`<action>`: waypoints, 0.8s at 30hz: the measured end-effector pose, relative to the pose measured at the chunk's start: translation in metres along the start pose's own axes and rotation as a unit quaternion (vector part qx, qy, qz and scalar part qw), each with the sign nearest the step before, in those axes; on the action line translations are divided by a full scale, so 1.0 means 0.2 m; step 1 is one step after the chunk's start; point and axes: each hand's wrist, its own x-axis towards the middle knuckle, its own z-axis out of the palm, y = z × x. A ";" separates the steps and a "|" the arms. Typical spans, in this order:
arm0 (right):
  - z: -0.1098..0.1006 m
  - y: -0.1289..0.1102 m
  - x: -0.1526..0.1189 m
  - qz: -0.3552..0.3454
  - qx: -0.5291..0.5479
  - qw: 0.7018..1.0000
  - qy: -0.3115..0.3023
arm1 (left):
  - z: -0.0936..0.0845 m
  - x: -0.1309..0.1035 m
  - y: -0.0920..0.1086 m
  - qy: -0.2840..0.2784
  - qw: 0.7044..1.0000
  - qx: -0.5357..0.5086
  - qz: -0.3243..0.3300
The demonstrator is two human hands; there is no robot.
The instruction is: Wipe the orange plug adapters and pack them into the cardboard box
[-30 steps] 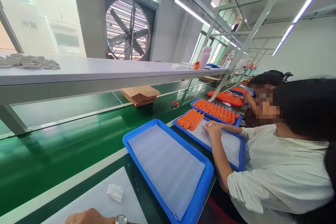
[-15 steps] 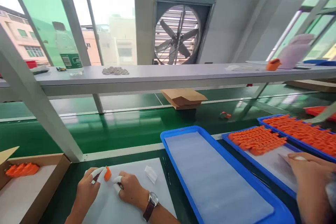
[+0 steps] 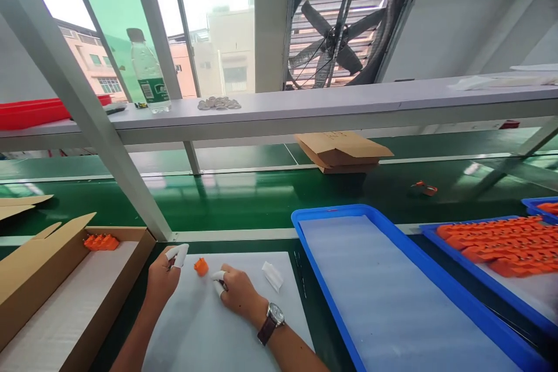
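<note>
A small orange plastic piece [image 3: 201,267] sits on the white sheet [image 3: 196,325] between my two hands, touched by neither. My left hand [image 3: 164,273] is just left of it, over the sheet's upper left edge. White covers are on its thumb and forefinger, which stretch out slightly apart with nothing seen between them. My right hand [image 3: 238,290], with a watch on the wrist, rests right of the piece. Its white-covered thumb and forefinger are pinched together, with something dark and small between them that I cannot make out. A crumpled white wrapper [image 3: 272,276] lies beyond it.
At the left, a cardboard box [image 3: 108,308] holds orange pieces [image 3: 101,242]. To the right is a blue tray [image 3: 331,308] lined with white paper; another blue tray [image 3: 475,290] carries rows of orange parts [image 3: 501,244]. A shelf [image 3: 305,104] crosses above, supported by a slanted post [image 3: 117,157].
My left hand has let go of the orange piece and drawn away to the left. The view has swung left, showing more of the cardboard box; another person's hand at right has left view.
</note>
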 end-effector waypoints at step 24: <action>-0.11 -0.13 0.01 -0.044 -0.100 0.991 -0.070 | 0.29 -0.14 -0.03 -0.055 0.998 -0.033 -0.019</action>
